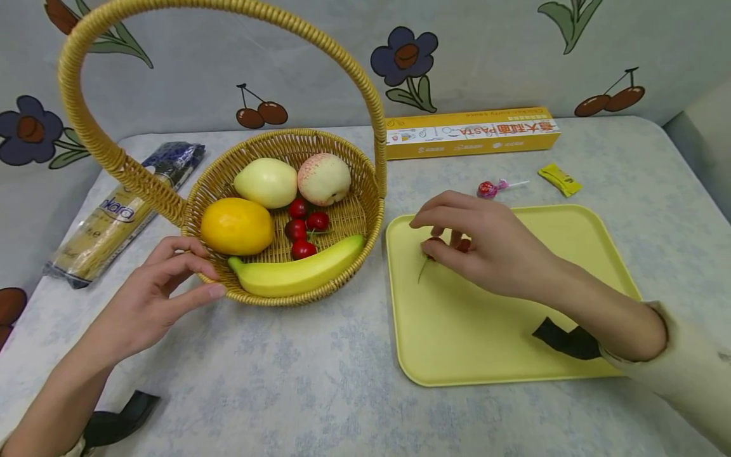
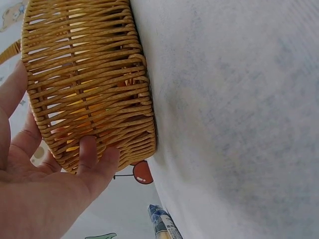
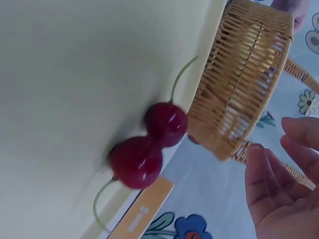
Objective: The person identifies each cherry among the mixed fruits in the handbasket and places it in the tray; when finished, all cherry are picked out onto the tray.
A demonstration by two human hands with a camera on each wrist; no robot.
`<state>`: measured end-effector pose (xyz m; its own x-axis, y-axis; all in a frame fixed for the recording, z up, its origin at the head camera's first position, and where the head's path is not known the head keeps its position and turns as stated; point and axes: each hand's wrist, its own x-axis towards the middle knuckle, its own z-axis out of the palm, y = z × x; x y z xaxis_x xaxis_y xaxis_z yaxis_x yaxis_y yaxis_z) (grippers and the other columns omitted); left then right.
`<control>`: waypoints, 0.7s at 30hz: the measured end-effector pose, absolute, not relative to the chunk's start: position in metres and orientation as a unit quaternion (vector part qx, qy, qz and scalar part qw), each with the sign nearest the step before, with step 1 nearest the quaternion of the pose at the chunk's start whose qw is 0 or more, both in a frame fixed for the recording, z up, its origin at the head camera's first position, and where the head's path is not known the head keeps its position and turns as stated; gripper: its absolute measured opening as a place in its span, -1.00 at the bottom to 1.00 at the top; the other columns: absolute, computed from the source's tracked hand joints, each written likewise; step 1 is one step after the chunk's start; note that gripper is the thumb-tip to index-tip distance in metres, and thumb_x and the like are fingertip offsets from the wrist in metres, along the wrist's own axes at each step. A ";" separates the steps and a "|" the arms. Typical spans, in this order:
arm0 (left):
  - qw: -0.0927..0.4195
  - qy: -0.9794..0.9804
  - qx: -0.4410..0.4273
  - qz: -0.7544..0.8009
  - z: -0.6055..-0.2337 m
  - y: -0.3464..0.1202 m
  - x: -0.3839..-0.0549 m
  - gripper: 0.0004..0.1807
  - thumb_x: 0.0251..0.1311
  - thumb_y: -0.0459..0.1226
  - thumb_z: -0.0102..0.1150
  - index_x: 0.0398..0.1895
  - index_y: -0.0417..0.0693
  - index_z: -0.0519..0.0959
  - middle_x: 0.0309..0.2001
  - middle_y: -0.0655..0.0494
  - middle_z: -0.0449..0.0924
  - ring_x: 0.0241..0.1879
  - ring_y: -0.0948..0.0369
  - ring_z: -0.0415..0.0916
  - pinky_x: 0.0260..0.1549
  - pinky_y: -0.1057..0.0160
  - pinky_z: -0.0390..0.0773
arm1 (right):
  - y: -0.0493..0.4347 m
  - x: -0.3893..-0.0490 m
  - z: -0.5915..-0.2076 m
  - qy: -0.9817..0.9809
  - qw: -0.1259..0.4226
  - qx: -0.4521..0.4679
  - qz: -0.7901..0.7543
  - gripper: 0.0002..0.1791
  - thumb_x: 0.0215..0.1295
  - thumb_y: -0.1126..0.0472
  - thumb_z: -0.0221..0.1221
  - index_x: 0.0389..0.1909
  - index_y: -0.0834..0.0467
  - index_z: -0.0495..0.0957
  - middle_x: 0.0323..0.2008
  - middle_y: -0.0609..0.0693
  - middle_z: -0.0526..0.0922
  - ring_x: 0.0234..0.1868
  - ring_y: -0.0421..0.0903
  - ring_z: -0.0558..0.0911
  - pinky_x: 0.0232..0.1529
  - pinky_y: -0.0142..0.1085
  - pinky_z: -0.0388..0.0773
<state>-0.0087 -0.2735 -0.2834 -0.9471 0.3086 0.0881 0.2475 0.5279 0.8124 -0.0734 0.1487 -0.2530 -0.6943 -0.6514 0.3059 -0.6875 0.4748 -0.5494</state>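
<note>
My left hand holds the near left rim of a wicker basket; its fingers also show against the woven side in the left wrist view. Inside the basket lie a banana, an orange-yellow fruit, a pale yellow fruit, a peach and several cherries. Above the yellow tray hovers my right hand, fingers loosely bent and holding nothing. Two stemmed cherries, one nearer and one farther, lie touching on the tray, apart from that hand. In the head view it partly hides them.
Behind the tray lie a lollipop, a yellow wrapped sweet and a long pasta box. A bag of spaghetti lies left of the basket. The basket's tall handle arches over the fruit.
</note>
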 end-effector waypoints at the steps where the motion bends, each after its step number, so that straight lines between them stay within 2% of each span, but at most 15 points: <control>1: 0.033 0.874 0.159 0.459 -0.283 -0.274 -0.009 -0.82 0.20 -0.59 0.22 -0.23 -0.20 0.59 0.08 0.01 0.24 0.09 0.21 0.23 0.08 0.60 0.30 | 0.144 -0.074 -0.252 -0.853 0.030 0.397 0.338 -0.73 0.19 0.42 0.32 -0.09 0.14 0.66 -0.13 -0.12 0.61 -0.33 -0.31 0.53 -0.48 -0.36 0.55; 4: 0.035 0.874 0.155 0.459 -0.284 -0.274 -0.009 -0.83 0.21 -0.58 0.22 -0.23 -0.20 0.59 0.08 0.00 0.24 0.09 0.21 0.23 0.08 0.60 0.30 | 0.127 -0.075 -0.250 -0.843 0.032 0.414 0.342 -0.74 0.22 0.39 0.30 -0.06 0.16 0.65 -0.09 -0.08 0.60 -0.27 -0.27 0.54 -0.48 -0.36 0.54; 8: 0.036 0.875 0.153 0.458 -0.284 -0.273 -0.009 -0.83 0.20 -0.57 0.23 -0.23 -0.20 0.58 0.08 0.00 0.24 0.09 0.21 0.23 0.08 0.60 0.30 | 0.101 -0.081 -0.248 -0.837 0.028 0.439 0.324 -0.73 0.25 0.33 0.27 -0.02 0.19 0.64 -0.06 -0.03 0.60 -0.16 -0.17 0.57 -0.31 -0.30 0.56; 12: 0.034 0.874 0.157 0.459 -0.283 -0.273 -0.010 -0.83 0.19 -0.58 0.23 -0.23 -0.20 0.58 0.08 -0.01 0.24 0.08 0.21 0.24 0.08 0.60 0.31 | 0.075 -0.093 -0.249 -0.833 0.012 0.458 0.308 -0.73 0.28 0.30 0.24 0.00 0.19 0.64 -0.06 0.01 0.59 -0.17 -0.13 0.56 -0.17 -0.26 0.52; 17: 0.033 0.873 0.160 0.460 -0.283 -0.273 -0.010 -0.82 0.18 -0.58 0.24 -0.24 -0.20 0.58 0.07 -0.02 0.25 0.07 0.22 0.25 0.08 0.60 0.31 | 0.049 -0.112 -0.249 -0.833 -0.043 0.468 0.293 -0.71 0.31 0.26 0.22 0.03 0.16 0.64 -0.01 0.01 0.59 -0.07 -0.08 0.54 -0.02 -0.25 0.46; 21: 0.035 0.875 0.156 0.457 -0.283 -0.273 -0.009 -0.83 0.19 -0.57 0.24 -0.24 -0.20 0.58 0.06 -0.01 0.24 0.07 0.22 0.24 0.08 0.61 0.31 | 0.031 -0.126 -0.250 -0.829 -0.096 0.473 0.281 -0.70 0.32 0.25 0.24 0.05 0.17 0.63 -0.01 0.03 0.59 -0.10 -0.06 0.53 -0.04 -0.27 0.43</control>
<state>-0.0095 -0.2732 -0.2832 -0.9486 0.3060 0.0808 0.2411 0.5334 0.8108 -0.1258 0.0311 -0.2504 -0.5336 -0.8390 0.1065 -0.7313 0.3944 -0.5565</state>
